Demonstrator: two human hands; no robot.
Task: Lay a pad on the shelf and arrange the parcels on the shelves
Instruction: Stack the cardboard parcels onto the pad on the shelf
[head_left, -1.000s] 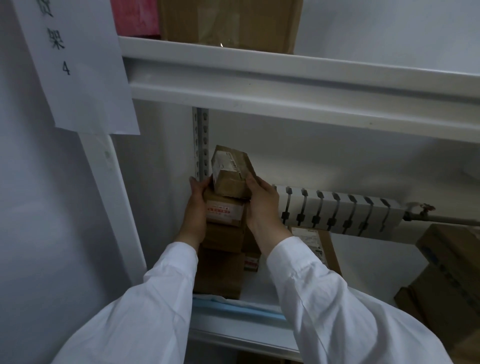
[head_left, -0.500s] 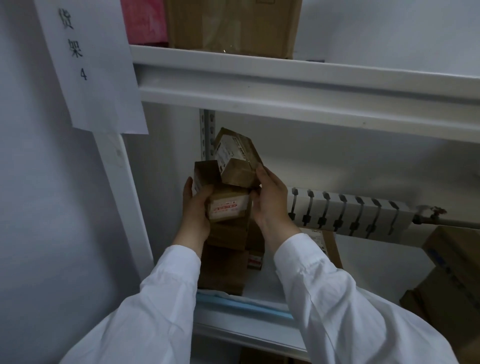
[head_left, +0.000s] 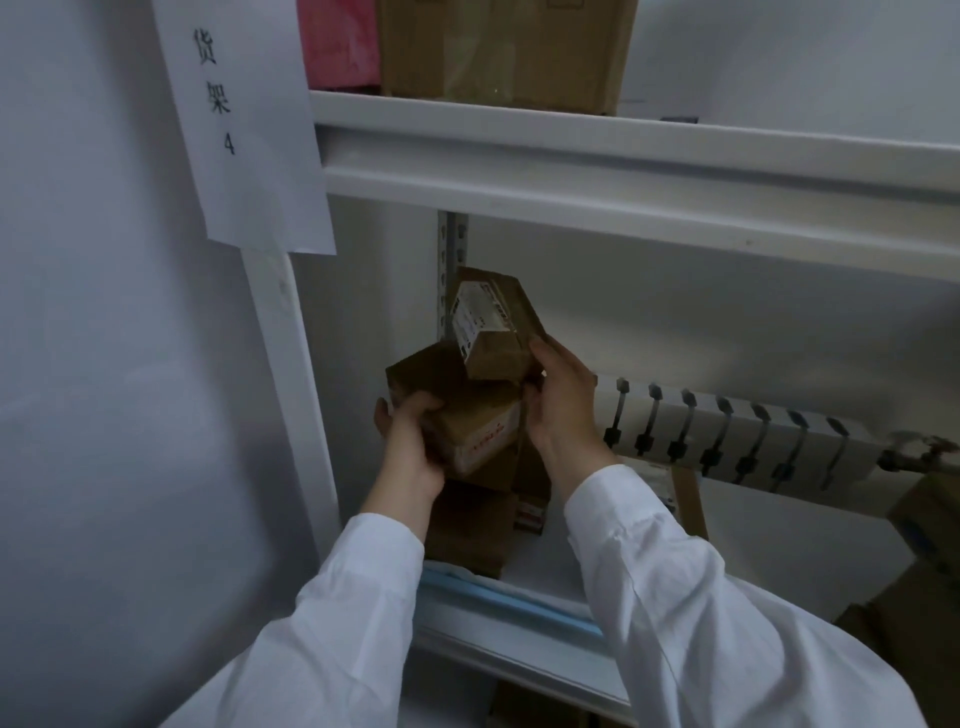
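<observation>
A stack of brown parcels stands at the left end of the middle shelf (head_left: 519, 660), on a white and blue pad (head_left: 498, 597). My left hand (head_left: 410, 447) grips a red-labelled parcel (head_left: 478, 436) in the stack, pulled out and twisted toward me. My right hand (head_left: 561, 400) holds the tilted top parcel (head_left: 493, 322), which has a white label. A dark parcel (head_left: 426, 369) sits behind them, and a larger box (head_left: 467, 530) forms the base of the stack.
The upper shelf beam (head_left: 623, 171) carries a big cardboard box (head_left: 504, 47) and a pink packet (head_left: 337, 41). A paper sign (head_left: 239, 119) hangs on the left post. A white radiator (head_left: 727, 431) runs behind; more boxes (head_left: 924, 561) lie at right.
The red-labelled parcel has been drawn out and turned by my left hand. The top parcel has tipped further, and a dark parcel behind has come into sight.
</observation>
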